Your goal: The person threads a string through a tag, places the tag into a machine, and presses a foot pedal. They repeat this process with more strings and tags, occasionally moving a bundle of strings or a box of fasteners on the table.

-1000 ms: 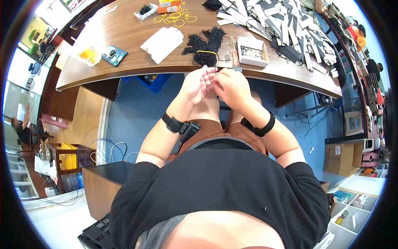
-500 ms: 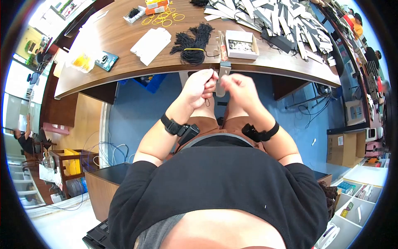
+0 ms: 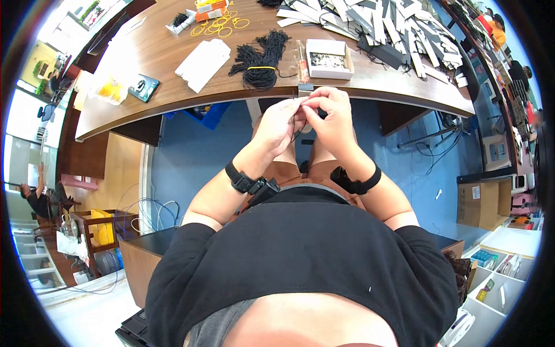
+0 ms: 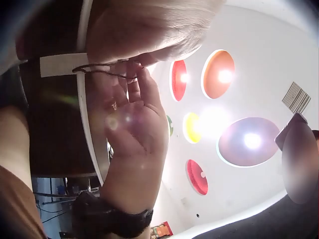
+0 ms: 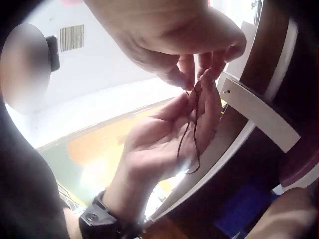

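Observation:
In the head view, my left hand (image 3: 277, 128) and right hand (image 3: 335, 118) meet at the fingertips just off the table's front edge. Between them is a thin dark cord (image 5: 196, 142), whose loop hangs down in front of the left palm in the right wrist view. Thumb and fingers of the left hand pinch it near its upper end. The right thumb and forefinger pinch at the same spot. From the left wrist view, the cord loop (image 4: 92, 66) sticks out sideways past the fingers.
On the table (image 3: 144, 63) lie a black cord bundle (image 3: 261, 61) in a yellow band, an open white box (image 3: 328, 59) of small pieces, a folded white card (image 3: 203, 65), yellow rubber bands (image 3: 222, 24) and a heap of black-and-white strips (image 3: 384, 34). A pale strip (image 5: 259, 114) juts from the edge.
Half a second ago the hands were apart, the right one blurred. Now the right hand is back at the left fingertips, as it was a second ago. The head view has shifted slightly.

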A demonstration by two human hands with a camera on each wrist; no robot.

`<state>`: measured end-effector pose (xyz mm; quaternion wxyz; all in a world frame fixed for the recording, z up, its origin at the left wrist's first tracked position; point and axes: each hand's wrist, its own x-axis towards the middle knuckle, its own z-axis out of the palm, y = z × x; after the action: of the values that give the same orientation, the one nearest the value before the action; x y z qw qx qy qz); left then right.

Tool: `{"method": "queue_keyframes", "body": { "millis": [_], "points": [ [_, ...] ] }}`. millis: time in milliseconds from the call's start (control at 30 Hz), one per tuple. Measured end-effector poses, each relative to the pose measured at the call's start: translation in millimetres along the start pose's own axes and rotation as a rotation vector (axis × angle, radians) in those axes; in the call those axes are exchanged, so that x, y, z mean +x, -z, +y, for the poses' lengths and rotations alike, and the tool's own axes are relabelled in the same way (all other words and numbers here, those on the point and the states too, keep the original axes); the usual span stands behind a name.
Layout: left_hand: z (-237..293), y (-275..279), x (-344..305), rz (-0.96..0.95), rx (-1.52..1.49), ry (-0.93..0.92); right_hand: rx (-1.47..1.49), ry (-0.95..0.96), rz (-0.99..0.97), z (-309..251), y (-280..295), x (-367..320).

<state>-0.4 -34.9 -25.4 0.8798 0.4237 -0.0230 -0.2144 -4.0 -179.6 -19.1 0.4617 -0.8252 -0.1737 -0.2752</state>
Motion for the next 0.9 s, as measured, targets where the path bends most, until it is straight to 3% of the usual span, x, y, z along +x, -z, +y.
{"method": "queue_keyframes", "body": {
  "millis": [33, 167, 267, 300, 367, 467, 567, 700, 733, 833, 900],
  "points": [
    [-4, 5, 4, 0.009, -0.017, -0.006, -0.123, 0.084, 0.027, -3, 2, -2],
    [-8, 15, 7, -0.016, -0.024, -0.026, -0.119, 0.045, 0.019, -7, 2, -7],
    [-7, 8, 7, 0.070, 0.038, -0.111, 0.003, 0.015, -0.045, -2, -2, -14],
    [-6, 9, 8, 0.017, -0.011, -0.101, 0.136, -0.059, -0.124, -1, -5, -17],
    [-3, 11, 8, -0.085, -0.109, -0.078, 0.274, -0.393, -0.328, -2, -6, -23],
    [1, 5, 8, -0.051, -0.130, -0.123, 0.541, -0.612, -0.593, 13, -4, -27],
    [4, 8, 8, -0.091, -0.185, -0.073, 0.688, -0.674, -0.758, 22, 4, -27],
    [18, 18, 4, -0.163, -0.210, 0.069, 0.646, -0.682, -0.899, 28, 26, -12],
    [19, 10, 1, -0.068, -0.161, 0.078, 0.597, -0.646, -0.871, 19, 38, 4],
    [18, 10, 1, -0.055, 0.026, 0.059, 0.651, -0.805, -0.550, 17, 60, 43],
    [16, 5, 1, -0.021, 0.130, 0.048, 0.242, -0.506, -0.327, 43, 48, 62]
  ]
}}
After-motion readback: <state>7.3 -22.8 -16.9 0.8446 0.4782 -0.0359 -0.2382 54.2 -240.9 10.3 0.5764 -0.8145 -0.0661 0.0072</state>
